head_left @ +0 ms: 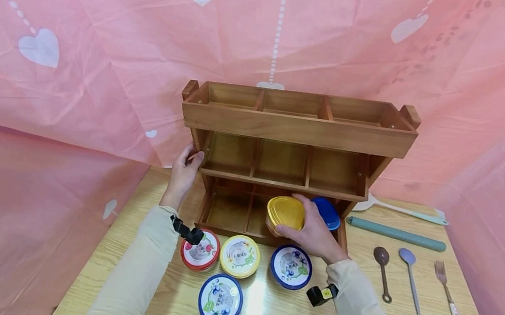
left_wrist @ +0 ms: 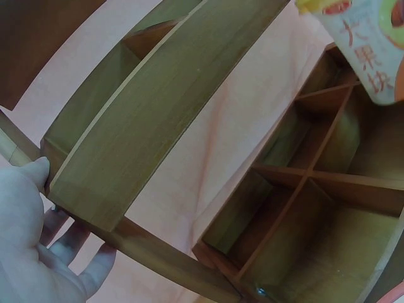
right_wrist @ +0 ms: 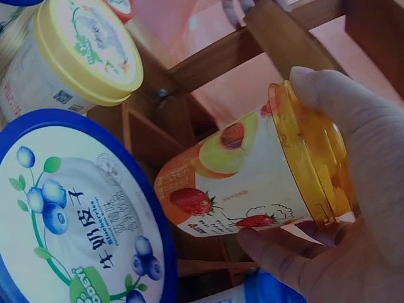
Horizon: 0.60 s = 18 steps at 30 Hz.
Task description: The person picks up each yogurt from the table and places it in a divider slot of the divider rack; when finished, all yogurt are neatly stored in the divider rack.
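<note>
My right hand (head_left: 316,232) grips a fruit-printed cup with a clear yellow lid (head_left: 285,212), its thumb and fingers round the lid end. In the right wrist view the cup (right_wrist: 230,180) is tilted on its side, peach and strawberry pictures showing. In the head view it overlaps the bottom tier of a three-tier wooden rack (head_left: 291,131), beside a blue-lidded cup (head_left: 327,213) in that tier's right part. At the rack's left side, my left hand (head_left: 184,171) holds the end of the middle tier, thumb on the edge (left_wrist: 88,196) and fingers beneath.
In front of the rack stand round tubs: one red-lidded (head_left: 200,250), one yellow-lidded (head_left: 240,256) and two blue-lidded (head_left: 291,266). To the right lie a spatula (head_left: 403,208), a teal rod (head_left: 396,233), a brown spoon (head_left: 381,271), a grey-blue spoon (head_left: 410,282) and a fork (head_left: 450,301). Pink cloth (head_left: 106,62) hangs behind.
</note>
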{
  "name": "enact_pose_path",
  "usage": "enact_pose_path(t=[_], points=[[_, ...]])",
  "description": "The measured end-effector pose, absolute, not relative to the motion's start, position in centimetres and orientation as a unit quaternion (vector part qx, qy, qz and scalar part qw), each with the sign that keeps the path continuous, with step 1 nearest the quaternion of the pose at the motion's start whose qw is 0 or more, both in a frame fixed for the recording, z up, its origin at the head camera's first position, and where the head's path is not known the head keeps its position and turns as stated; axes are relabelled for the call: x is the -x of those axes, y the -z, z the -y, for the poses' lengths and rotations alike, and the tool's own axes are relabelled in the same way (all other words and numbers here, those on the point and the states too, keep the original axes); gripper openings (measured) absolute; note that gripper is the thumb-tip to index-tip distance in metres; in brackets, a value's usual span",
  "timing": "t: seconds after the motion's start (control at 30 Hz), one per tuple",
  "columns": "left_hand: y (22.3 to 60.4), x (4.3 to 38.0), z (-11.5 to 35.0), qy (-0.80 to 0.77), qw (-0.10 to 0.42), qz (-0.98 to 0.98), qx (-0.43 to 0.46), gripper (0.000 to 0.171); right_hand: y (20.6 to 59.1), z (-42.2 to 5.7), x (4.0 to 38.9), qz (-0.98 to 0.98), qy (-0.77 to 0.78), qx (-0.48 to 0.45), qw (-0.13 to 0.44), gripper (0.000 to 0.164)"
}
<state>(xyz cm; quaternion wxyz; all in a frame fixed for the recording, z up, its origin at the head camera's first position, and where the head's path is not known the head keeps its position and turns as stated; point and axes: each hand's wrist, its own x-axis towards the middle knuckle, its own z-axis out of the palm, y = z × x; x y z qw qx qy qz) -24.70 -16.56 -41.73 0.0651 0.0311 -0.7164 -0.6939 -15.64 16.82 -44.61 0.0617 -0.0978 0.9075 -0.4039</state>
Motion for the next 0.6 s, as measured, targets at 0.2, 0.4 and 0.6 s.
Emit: enact_pose_path(t=[0.2,0.4,0.6], points=[[41.8,24.7,16.5,0.691,0.071,0.718,-0.028,0.05,45.3,-16.1,16.6,-0.906,0.406,0.074,0.09,0.096],[41.7,24.7,16.5,0.692,0.073,0.717,-0.027,0.05,46.1,-15.3,17.5,-0.907,0.404,0.065,0.101,0.096],[41.8,24.7,16.5,0.689,0.071,0.721,-0.032,0.05,46.9,-15.0,18.4,-0.908,0.402,0.055,0.107,0.095]])
